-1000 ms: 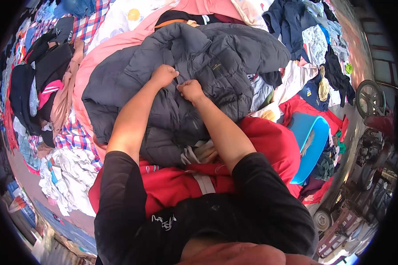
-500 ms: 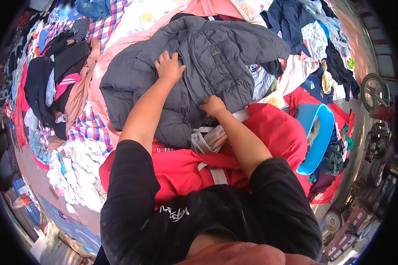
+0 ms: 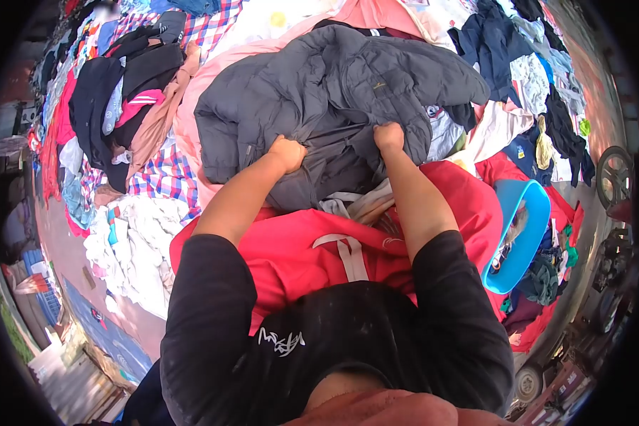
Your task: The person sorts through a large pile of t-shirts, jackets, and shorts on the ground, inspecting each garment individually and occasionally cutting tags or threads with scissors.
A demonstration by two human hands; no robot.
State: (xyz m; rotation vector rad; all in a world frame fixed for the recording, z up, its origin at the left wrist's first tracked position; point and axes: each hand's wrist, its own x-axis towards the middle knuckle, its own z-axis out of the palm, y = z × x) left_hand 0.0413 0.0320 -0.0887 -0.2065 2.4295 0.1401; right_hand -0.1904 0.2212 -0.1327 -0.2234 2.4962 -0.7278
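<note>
A dark grey padded jacket [image 3: 263,92] lies spread before me on a pink cloth, its front parted so the inner lining [image 3: 334,145] shows. My left hand [image 3: 287,153] is closed on the jacket's left front edge. The opposite front edge is gripped in my right hand [image 3: 388,136], with the fingers curled into a fist. A small yellowish mark sits on the chest above my right hand. Just below the jacket, a whitish bundled cloth [image 3: 366,202] rests against red fabric [image 3: 298,248] over my lap.
Dark and pink garments [image 3: 131,92] are heaped at left on a checked cloth, above a pile of white clothes [image 3: 138,241]. A blue plastic basket [image 3: 536,238] stands at right. Navy clothing [image 3: 493,50] lies at the upper right, and a wheel [image 3: 613,174] is beyond.
Both hands have gone from lying on the jacket to gripping its front edges. The front has been pulled apart, exposing the lining. The camera view has shifted slightly.
</note>
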